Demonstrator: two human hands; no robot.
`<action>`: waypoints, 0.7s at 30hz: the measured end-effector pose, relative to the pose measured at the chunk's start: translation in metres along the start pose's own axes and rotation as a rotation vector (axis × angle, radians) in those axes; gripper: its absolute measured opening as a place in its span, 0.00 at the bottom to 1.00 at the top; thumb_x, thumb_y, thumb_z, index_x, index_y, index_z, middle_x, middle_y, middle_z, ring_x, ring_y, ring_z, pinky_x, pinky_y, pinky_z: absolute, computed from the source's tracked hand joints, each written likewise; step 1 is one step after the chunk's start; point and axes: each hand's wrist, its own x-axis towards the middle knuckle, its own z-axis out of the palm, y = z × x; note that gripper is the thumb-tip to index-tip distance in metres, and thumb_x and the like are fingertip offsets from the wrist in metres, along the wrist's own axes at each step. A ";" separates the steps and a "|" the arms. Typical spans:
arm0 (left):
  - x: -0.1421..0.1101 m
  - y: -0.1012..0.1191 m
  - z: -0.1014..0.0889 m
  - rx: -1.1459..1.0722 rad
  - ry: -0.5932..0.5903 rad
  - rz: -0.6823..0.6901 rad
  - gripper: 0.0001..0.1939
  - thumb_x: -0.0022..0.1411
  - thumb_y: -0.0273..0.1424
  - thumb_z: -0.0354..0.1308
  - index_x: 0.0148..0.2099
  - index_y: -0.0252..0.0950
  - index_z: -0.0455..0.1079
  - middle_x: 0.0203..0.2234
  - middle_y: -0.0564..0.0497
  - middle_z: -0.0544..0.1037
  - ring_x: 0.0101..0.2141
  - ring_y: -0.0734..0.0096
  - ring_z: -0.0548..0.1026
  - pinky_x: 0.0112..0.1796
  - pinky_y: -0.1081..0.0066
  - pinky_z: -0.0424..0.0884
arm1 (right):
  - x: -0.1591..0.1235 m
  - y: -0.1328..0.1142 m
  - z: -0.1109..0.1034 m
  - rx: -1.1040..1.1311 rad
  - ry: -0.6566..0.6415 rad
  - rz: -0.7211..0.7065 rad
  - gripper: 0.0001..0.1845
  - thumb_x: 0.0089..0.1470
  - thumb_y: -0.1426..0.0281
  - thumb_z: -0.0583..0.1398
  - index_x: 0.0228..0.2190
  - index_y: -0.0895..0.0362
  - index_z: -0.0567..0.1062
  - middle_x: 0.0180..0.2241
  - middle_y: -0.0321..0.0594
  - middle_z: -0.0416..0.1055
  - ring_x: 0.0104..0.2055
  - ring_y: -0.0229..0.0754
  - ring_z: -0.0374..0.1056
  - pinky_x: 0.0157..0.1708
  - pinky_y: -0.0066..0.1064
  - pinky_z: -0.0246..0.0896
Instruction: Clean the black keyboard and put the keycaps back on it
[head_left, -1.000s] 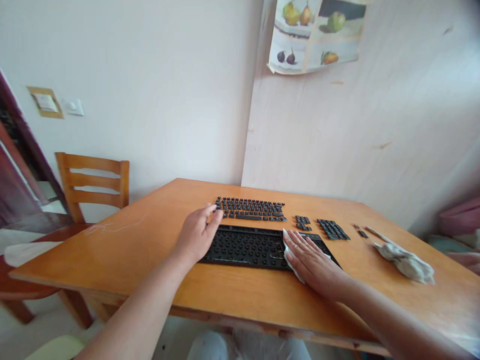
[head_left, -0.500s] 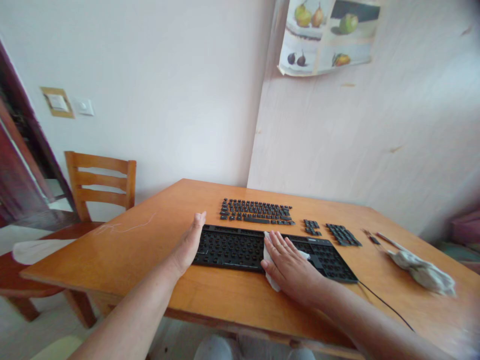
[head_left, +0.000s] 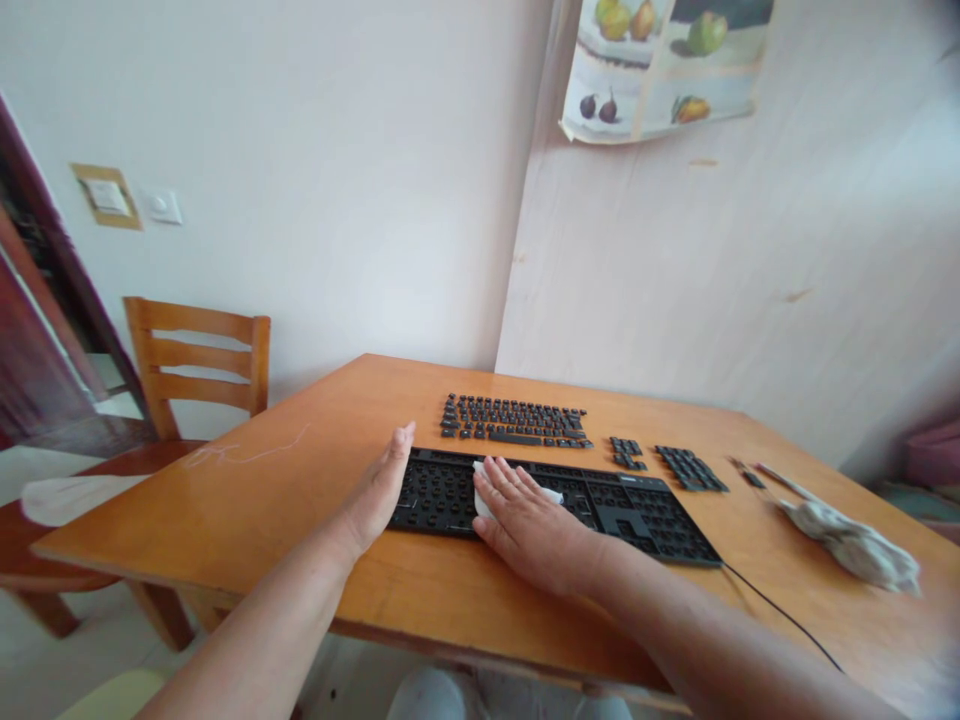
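Note:
A black keyboard base (head_left: 652, 520) with its keycaps off lies on the wooden table. At its left end my left hand (head_left: 381, 492) stands on edge and holds the frame; most of its fingers are hidden from view. My right hand (head_left: 525, 520) lies over the left-middle part of the base, fingers together, pressing a white wipe (head_left: 554, 496) onto the key sockets. Only the edges of the wipe show around the hand. Behind the base, the loose black keycaps (head_left: 517, 420) are laid out in keyboard order, with smaller groups of navigation keys (head_left: 626, 453) and number-pad keys (head_left: 690, 468) to their right.
A crumpled greyish cloth (head_left: 855, 545) lies at the table's right, near a thin stick-like tool (head_left: 784, 480) and a small dark piece (head_left: 753, 480). The keyboard cable (head_left: 784, 612) runs toward the front right. A wooden chair (head_left: 199, 360) stands at the left.
My right hand has slid left along the keyboard base with the wipe, uncovering sockets on its right side. My left hand stays at the left end.

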 end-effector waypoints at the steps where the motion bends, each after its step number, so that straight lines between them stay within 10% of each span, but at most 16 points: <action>1: 0.000 0.000 0.000 0.000 -0.003 0.001 0.43 0.63 0.58 0.27 0.70 0.37 0.45 0.67 0.44 0.49 0.66 0.62 0.46 0.64 0.59 0.37 | -0.002 0.004 -0.001 -0.009 -0.008 -0.004 0.35 0.66 0.57 0.39 0.65 0.67 0.49 0.68 0.55 0.37 0.69 0.51 0.31 0.66 0.48 0.34; 9: -0.002 0.002 0.000 -0.076 -0.003 -0.031 0.43 0.62 0.59 0.26 0.70 0.39 0.45 0.67 0.46 0.49 0.66 0.63 0.46 0.64 0.60 0.38 | -0.019 0.035 -0.002 -0.017 0.008 0.041 0.32 0.66 0.60 0.41 0.65 0.62 0.52 0.67 0.53 0.42 0.69 0.51 0.35 0.65 0.50 0.40; 21: 0.000 0.000 0.002 -0.123 0.017 -0.021 0.43 0.62 0.59 0.27 0.70 0.40 0.47 0.66 0.46 0.51 0.66 0.62 0.48 0.64 0.60 0.41 | 0.032 -0.010 0.001 0.007 -0.026 -0.063 0.34 0.66 0.59 0.40 0.65 0.66 0.50 0.68 0.53 0.37 0.69 0.52 0.32 0.66 0.48 0.35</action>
